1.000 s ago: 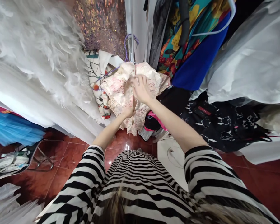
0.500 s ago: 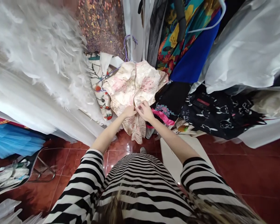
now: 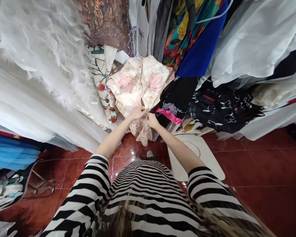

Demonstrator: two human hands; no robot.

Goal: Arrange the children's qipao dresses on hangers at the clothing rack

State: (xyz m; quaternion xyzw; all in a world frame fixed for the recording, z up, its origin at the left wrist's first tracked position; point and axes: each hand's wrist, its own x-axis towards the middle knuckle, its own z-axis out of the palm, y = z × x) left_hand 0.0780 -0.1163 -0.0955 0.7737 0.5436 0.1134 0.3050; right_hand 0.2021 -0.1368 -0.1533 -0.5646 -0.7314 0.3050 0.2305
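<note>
A cream garment with a pink floral print (image 3: pixel 128 82) hangs in front of me, with a seam running down its middle. At its waist, my left hand (image 3: pixel 137 112) pinches the fabric by the lower end of that seam. Just right of it and slightly lower, my right hand (image 3: pixel 152 120) is closed on the same garment, fingertips close to the left ones. Whether a small fastener sits between the fingers cannot be made out. Above the garment, a purple hanger (image 3: pixel 131 39) shows. The lower part of the garment drapes beneath both hands.
White feathered clothing (image 3: pixel 46 49) hangs at left, and a blue garment (image 3: pixel 199 49) at right. A black printed bag (image 3: pixel 219 112) hangs at right, above a white stool (image 3: pixel 189 154). A metal-framed chair (image 3: pixel 39 184) stands lower left on red floor tiles (image 3: pixel 256 164).
My left hand has shifted up and right across the garment's waist. My right hand has dropped slightly, its fingers more curled. The whole scene sits a little higher in view.
</note>
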